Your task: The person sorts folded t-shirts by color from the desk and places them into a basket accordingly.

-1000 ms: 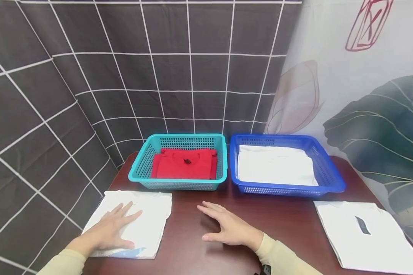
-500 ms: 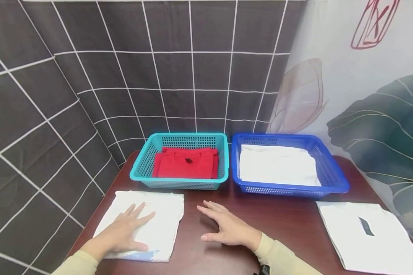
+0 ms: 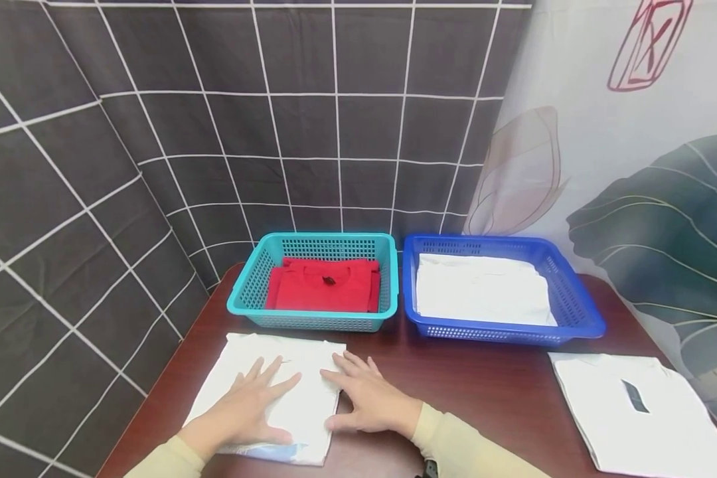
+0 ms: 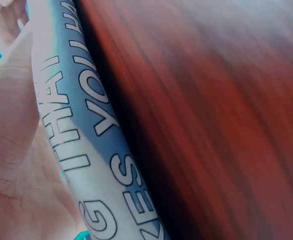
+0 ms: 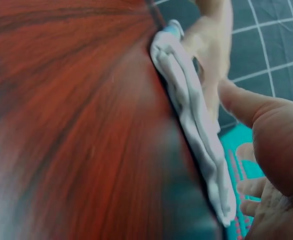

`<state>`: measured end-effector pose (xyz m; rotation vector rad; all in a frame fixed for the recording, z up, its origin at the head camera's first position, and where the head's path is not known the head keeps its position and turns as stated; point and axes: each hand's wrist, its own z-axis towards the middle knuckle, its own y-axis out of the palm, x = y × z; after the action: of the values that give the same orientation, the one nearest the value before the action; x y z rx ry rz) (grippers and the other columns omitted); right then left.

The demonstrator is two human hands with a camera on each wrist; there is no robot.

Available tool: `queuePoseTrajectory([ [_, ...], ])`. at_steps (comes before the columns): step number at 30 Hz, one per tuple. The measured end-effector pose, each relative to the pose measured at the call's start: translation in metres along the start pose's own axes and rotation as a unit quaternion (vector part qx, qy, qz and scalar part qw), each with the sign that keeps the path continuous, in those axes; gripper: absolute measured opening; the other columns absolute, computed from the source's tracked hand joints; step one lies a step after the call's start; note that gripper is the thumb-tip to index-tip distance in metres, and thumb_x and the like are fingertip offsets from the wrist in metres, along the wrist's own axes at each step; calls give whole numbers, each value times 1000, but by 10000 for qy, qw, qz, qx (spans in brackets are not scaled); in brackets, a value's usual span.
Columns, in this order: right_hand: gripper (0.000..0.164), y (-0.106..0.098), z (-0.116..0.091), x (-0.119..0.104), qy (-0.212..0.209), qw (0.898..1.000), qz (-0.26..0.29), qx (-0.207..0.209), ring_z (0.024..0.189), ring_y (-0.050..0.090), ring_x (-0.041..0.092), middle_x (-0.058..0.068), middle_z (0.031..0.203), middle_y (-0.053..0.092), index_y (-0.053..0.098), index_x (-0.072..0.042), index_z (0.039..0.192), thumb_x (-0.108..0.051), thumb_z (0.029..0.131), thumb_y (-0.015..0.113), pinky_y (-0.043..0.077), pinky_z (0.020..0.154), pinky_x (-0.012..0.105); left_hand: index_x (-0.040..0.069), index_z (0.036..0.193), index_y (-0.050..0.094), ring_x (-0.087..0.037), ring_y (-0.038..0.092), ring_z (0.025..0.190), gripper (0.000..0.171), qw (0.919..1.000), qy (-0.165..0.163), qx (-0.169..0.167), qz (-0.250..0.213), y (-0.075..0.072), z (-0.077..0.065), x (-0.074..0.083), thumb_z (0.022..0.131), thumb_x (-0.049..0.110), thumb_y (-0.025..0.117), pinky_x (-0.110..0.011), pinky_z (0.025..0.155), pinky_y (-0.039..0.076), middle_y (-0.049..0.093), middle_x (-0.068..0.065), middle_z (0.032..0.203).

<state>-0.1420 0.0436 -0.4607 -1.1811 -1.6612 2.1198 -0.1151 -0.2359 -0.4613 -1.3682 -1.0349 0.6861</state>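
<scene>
A folded white T-shirt (image 3: 311, 401) lies on the dark red table. My left hand (image 3: 245, 408) rests on its left part, fingers spread and thumb toward the front edge. Blue print with outlined lettering (image 4: 81, 105) shows along the shirt's fold in the left wrist view. At the shirt's right edge is my right hand (image 3: 370, 396), its fingers extended over the edge and its thumb apart. The right wrist view shows the shirt's layered side (image 5: 199, 127) beside my right thumb, with my left hand beyond.
A teal basket (image 3: 313, 315) behind holds folded red shirts (image 3: 322, 292). To its right, a blue basket (image 3: 496, 328) contains folded white clothing (image 3: 480, 289). Another folded white shirt (image 3: 633, 418) with a dark label lies at the right. A grid-patterned cloth (image 3: 299, 126) hangs behind the table.
My left hand has slid the white T-shirt rightward across the table. The right hand has come a little to the left and now meets the shirt's right edge.
</scene>
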Motion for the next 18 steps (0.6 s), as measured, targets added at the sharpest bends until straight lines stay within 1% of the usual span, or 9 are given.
queuePoseTrajectory([
  [5, 79, 7, 11, -12, 41, 9991, -418, -93, 143, 21, 32, 11, 154, 30, 43, -23, 146, -66, 82, 59, 21, 105, 68, 31, 145, 44, -56, 23, 134, 100, 9999, 43, 133, -40, 2, 4, 11, 63, 86, 56, -76, 92, 29, 31, -18, 152],
  [8, 79, 10, 12, -14, 111, 9980, -607, -112, 143, 22, 32, 11, 154, 30, 43, -24, 146, -66, 82, 60, 21, 105, 68, 31, 146, 43, -57, 24, 133, 99, 9998, 75, 152, -36, 4, 6, 17, 64, 85, 57, -77, 91, 29, 31, -19, 152],
  [13, 79, 11, 6, -8, 254, 9973, -662, -169, 143, 21, 31, 9, 155, 28, 40, -26, 148, -65, 82, 61, 21, 105, 68, 31, 146, 42, -57, 24, 133, 99, 9998, -1, 178, 31, 7, 10, 28, 65, 85, 56, -77, 90, 30, 31, -19, 152],
  [18, 80, 7, -5, 2, 291, 9975, -618, -176, 144, 20, 31, 7, 156, 27, 41, -26, 147, -65, 81, 62, 19, 103, 70, 31, 147, 40, -57, 22, 134, 99, 9999, -82, 115, 43, 9, 16, 42, 66, 85, 55, -77, 91, 29, 30, -19, 153],
])
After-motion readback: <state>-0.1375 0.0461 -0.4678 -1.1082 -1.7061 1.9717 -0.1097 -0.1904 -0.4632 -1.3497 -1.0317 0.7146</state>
